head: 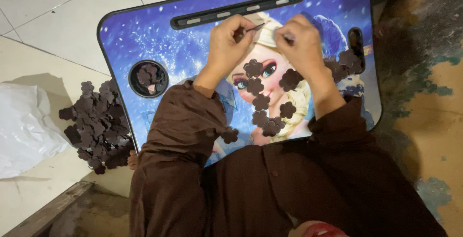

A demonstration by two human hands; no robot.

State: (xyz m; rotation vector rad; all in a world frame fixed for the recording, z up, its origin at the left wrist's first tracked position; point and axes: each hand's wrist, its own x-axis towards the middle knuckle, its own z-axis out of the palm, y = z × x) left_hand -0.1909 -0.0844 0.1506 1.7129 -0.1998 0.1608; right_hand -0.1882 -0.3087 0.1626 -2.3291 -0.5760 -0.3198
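My left hand [230,41] and my right hand [300,39] are raised close together over a small blue lap table [144,34] with a cartoon picture on top. My left hand pinches a dark brown flower-shaped piece [239,32] with a thin needle or pin sticking out toward the right. My right hand's fingers are closed on something small and pale, perhaps thread; I cannot tell what. A string of brown flower pieces [260,103] hangs below the hands across the table. More brown flowers [343,62] lie by my right wrist.
A heap of brown flower pieces [94,123] lies on the floor left of the table. The table's round cup hole [149,78] holds a few more. A white plastic bag [24,126] lies at far left. Worn painted floor is on the right.
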